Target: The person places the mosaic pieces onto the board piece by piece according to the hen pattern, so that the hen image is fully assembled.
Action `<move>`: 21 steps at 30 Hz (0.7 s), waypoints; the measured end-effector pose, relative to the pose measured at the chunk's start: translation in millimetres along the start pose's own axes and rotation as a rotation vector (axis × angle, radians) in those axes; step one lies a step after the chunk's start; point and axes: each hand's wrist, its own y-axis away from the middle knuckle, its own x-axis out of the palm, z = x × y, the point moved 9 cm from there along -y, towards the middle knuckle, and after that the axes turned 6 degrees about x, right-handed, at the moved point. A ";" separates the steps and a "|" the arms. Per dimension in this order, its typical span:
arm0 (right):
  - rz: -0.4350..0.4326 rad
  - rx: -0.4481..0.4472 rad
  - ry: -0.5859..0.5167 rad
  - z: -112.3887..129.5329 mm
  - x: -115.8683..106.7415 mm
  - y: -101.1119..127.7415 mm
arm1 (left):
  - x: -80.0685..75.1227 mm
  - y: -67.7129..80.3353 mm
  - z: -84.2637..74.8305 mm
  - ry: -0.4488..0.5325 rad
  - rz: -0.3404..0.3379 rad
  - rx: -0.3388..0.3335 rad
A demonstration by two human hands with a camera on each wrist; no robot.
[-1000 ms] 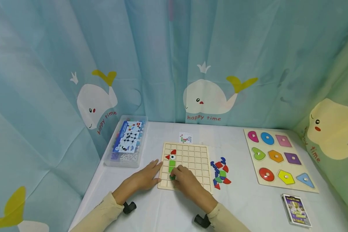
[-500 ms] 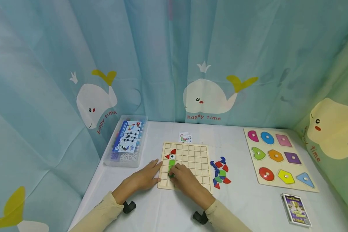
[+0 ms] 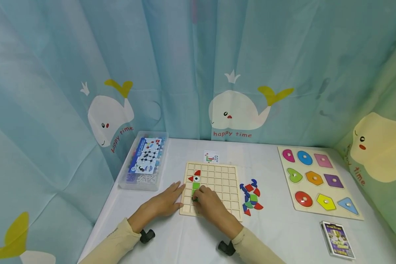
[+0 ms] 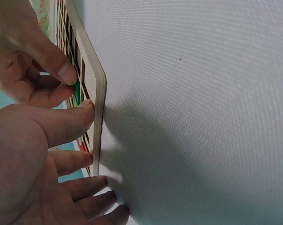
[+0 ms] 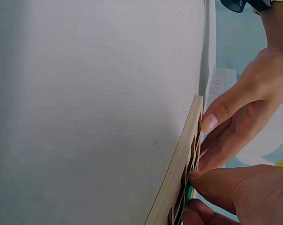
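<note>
A wooden grid board (image 3: 222, 183) lies on the white table. In its left part are a red quarter-round piece (image 3: 197, 172), a red triangle (image 3: 190, 178), a round eye piece (image 3: 196, 179) and green squares (image 3: 196, 185) in a column. Low in that column my right hand (image 3: 211, 205) pinches a green piece (image 4: 77, 93) between thumb and fingers, partly hidden by the fingertips. My left hand (image 3: 167, 200) rests at the board's left edge, fingers extended. Its thumb (image 4: 71, 124) touches the rim, and the other fingers reach down beside it to the tablecloth.
Loose red, blue and green pieces (image 3: 250, 196) lie right of the board. A picture card (image 3: 211, 157) sits behind it. A clear plastic case (image 3: 145, 161) stands back left. To the right are a knobbed shape puzzle (image 3: 316, 179) and a card box (image 3: 337, 239).
My right hand has shifted slightly left and away from me with the green piece, now close under the green squares. My left hand stays at the board's edge.
</note>
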 end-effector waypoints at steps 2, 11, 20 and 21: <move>0.002 0.018 0.005 -0.9 0.3 -0.2 | 0.5 -0.3 0.4 -0.004 0.000 0.002; -0.003 0.053 -0.013 -6.8 -5.1 3.2 | 0.6 0.6 1.9 -0.001 0.001 -0.011; 0.048 0.265 -0.083 -65.9 -31.5 20.6 | 1.7 1.6 1.5 0.022 0.000 -0.025; 0.055 0.291 -0.090 -74.7 -35.8 24.2 | 1.8 1.4 1.5 0.020 0.001 -0.025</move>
